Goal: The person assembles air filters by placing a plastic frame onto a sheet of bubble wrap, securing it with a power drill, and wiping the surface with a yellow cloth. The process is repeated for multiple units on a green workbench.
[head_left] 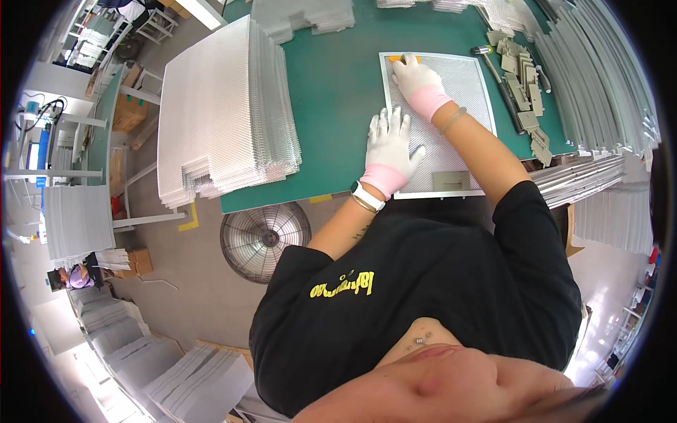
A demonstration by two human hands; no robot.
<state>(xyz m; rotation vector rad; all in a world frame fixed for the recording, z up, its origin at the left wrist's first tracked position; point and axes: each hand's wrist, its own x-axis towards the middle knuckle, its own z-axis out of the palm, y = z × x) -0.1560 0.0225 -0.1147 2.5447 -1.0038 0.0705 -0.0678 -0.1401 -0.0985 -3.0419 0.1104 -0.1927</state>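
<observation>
A framed metal mesh panel [462, 106] lies on the green table in front of me. My left hand [390, 146], in a white glove with a pink cuff, rests flat on the panel's left edge, fingers spread. At the far left corner, my right hand [419, 79] is closed on an orange tool [404, 59] and holds it against the frame. The glove covers most of that tool, so its exact kind is hidden. A small grey rectangular plate [451, 181] sits at the panel's near end.
Stacked mesh sheets [211, 106] stand at the left of the green table [328, 77]. To the right lie a mallet [499, 84], a pile of grey metal plates [522, 77] and long metal strips [592, 77]. A floor fan [268, 238] stands below the table's near edge.
</observation>
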